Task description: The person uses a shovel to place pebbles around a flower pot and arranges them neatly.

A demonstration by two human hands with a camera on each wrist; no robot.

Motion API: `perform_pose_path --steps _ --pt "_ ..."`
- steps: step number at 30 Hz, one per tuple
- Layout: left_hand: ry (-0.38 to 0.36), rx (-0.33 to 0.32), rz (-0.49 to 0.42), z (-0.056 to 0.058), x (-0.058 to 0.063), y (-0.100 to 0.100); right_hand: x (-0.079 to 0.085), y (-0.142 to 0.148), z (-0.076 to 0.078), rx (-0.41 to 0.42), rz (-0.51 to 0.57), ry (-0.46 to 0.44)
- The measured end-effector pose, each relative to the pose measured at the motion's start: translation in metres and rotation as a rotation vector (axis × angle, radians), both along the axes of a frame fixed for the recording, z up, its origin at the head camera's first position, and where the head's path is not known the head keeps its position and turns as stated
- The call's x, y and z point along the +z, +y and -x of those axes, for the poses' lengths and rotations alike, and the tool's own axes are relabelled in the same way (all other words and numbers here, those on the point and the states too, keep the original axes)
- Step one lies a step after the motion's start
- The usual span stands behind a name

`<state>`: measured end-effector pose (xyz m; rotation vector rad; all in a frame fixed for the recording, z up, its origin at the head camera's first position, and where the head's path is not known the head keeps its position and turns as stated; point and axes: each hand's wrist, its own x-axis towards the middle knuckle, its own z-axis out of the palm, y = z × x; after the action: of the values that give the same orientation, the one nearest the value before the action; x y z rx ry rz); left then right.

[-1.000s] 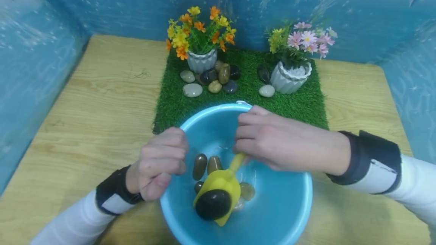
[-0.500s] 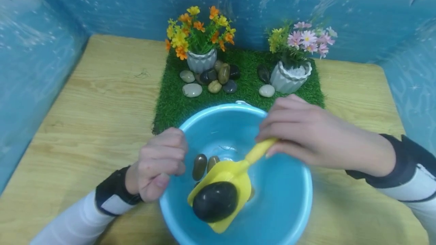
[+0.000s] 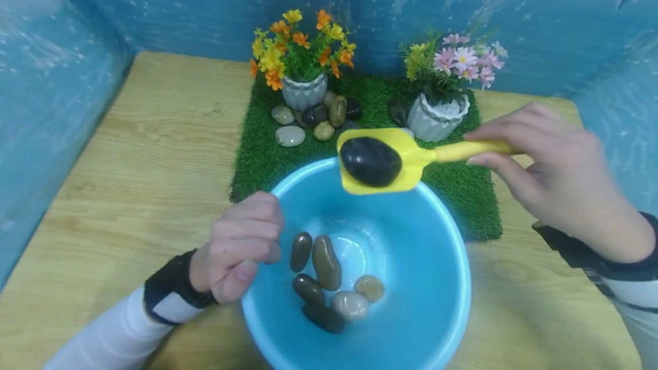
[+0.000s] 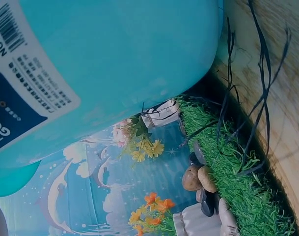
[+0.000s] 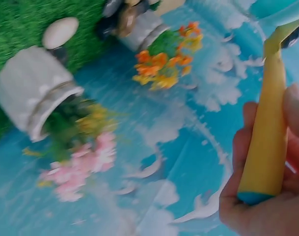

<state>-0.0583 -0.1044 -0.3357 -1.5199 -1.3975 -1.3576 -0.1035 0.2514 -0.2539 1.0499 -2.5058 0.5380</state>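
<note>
Scoop (image 3: 411, 161) shifted over bucket rim (image 3: 463, 278), black stone (image 3: 371, 161) still aboard

back wall (image 3: 375, 21): blue, dolphin-printed | tabletop (image 3: 154, 141): pale wood grain | right wall (image 3: 629, 124): hazy, perhaps wave-patterned

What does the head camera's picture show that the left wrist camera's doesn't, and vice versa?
Only the head view shows the right hand holding a yellow scoop with a dark stone on it, and stones inside the blue bucket. Only the left wrist view shows the barcode label on the bucket's outside. Both share the bucket, grass mat, orange flowers and pink flowers.
</note>
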Motion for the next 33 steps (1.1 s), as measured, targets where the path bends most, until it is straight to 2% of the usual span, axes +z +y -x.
perform_pose_path --steps 6,10,14,21,25,33 --pt "-0.004 0.003 0.008 0.000 0.003 0.001 -0.010 0.018 0.004 -0.176 -0.023 -0.020" --pt "-0.004 0.002 0.009 0.000 0.002 0.001 -0.021 0.031 0.008 -0.275 -0.095 -0.072" --pt "-0.002 0.005 0.003 0.000 0.000 0.001 -0.037 0.046 0.014 -0.339 -0.160 -0.148" --pt "0.001 0.010 0.006 0.000 -0.002 -0.001 -0.066 0.069 0.029 -0.393 -0.252 -0.309" --pt "-0.004 0.012 0.016 0.000 -0.002 -0.001 -0.079 0.077 0.034 -0.378 -0.239 -0.413" --pt "-0.002 0.013 0.018 0.000 -0.001 -0.001 -0.085 0.086 0.038 -0.402 -0.225 -0.578"
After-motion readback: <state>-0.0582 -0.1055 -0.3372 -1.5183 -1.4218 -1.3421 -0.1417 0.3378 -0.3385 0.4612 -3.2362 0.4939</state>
